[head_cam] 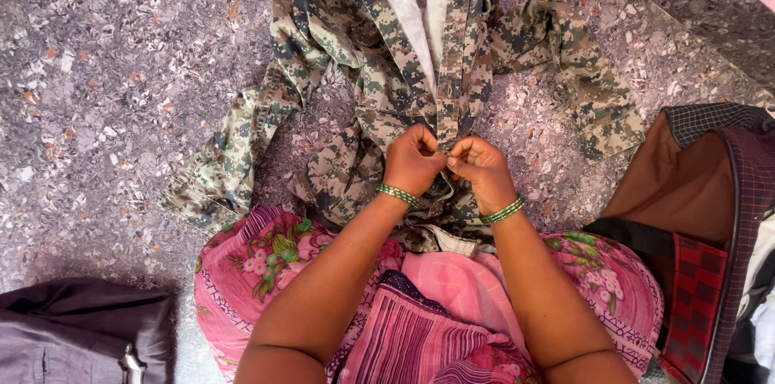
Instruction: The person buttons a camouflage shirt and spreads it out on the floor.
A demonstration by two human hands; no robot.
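A camouflage jacket (404,69) is spread on the floor (105,85) at twelve o'clock, sleeves flung toward nine and three. The left hand (413,162) and right hand (480,167) are met side by side on its front edge. A checked bag (710,214) is placed at three o'clock, a dark garment (73,327) at eight.

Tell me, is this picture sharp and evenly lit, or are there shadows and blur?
Head view: sharp on both hands, left hand and right hand, pinching the camouflage jacket; soft daylight, no glare; faint shadow under the forearms.
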